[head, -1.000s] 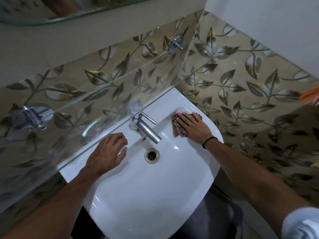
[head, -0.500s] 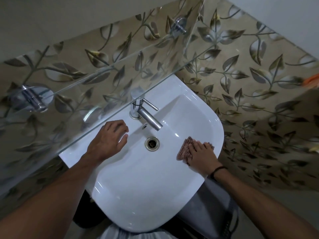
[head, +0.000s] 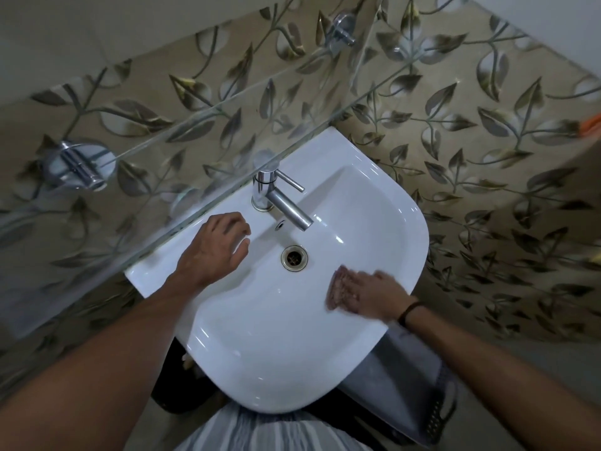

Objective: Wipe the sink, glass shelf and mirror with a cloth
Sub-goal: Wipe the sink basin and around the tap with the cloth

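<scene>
Pressing cloth point(head: 338, 288) flat, seemingly, near right sink rim point(head: 420, 236).

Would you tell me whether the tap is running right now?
Off, it seems: no stream of water shows between the tap spout and the sink.

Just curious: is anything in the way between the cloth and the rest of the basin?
Nothing visible. The right hand presses the cloth on the sink, right of the drain; bare basin surrounds it. The tap and left hand sit farther back, clear of it.

Dim, wide-angle warped edges; glare on sink point(head: 383, 203); right hand point(head: 377, 292) motion-blurred.
</scene>
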{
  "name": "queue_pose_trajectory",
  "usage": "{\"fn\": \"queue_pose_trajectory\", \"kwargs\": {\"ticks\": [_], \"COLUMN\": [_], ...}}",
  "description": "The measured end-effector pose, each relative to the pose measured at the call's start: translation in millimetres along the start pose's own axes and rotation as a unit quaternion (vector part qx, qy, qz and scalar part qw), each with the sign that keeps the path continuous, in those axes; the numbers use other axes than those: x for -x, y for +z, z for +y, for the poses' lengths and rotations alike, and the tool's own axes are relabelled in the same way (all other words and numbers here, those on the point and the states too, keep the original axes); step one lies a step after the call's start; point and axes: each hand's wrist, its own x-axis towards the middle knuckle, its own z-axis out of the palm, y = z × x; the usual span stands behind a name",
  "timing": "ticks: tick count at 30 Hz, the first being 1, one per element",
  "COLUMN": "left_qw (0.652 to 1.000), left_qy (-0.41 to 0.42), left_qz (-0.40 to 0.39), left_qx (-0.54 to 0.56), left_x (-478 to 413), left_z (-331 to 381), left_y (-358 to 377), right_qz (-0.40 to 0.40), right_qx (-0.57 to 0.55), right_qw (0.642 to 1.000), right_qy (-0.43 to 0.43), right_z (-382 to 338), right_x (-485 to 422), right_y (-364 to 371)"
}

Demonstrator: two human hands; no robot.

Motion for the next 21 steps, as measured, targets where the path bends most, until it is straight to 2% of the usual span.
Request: {"fn": "queue_pose_trajectory", "kwargs": {"ticks": [2, 5, 7, 10, 13, 17, 19, 21], "left_qw": [1.000, 1.000, 1.000, 1.000, 1.000, 1.000, 1.000, 1.000], "left_qy": [0.001, 0.004, 0.008, 0.003, 0.008, 0.009, 0.011, 0.013], "left_qz": [0.003, 0.003, 0.001, -0.002, 0.002, 0.006, 0.006, 0.005], "left_qx": [0.000, 0.001, 0.001, -0.001, -0.005, -0.005, -0.008, -0.009], "left_x": [-1.9, -3.2, -2.9, 0.1, 0.2, 0.4, -0.2, -1.0], "left_z": [1.2, 3.0, 2.6, -0.1, -1.6, -2.5, -3.0, -3.9], "left_y": [-0.4, -0.9, -0.9, 0.2, 1.1, 3.5, 4.8, 4.9], "right_qz": [0.002, 0.003, 0.015, 0.039, 0.018, -0.012, -0.013, -0.033], "right_qx": [0.042, 0.064, 0.048, -0.041, -0.134, -0.198, -0.221, -0.156], "right_qw": [0.997, 0.989, 0.986, 0.983, 0.981, 0.979, 0.975, 0.985], "right_qy": [0.062, 0.134, 0.161, 0.172, 0.137, 0.043, 0.012, -0.071], "right_z": [40.2, 54.8, 34.7, -17.5, -94.2, -173.6, -171.3, -142.8], "right_x": [-10.2, -16.4, -9.9, 9.2, 17.2, 21.5, 25.4, 30.5], "right_y": [-3.4, -2.9, -3.0, 4.6, 14.0, 10.6, 3.5, 5.9]}}
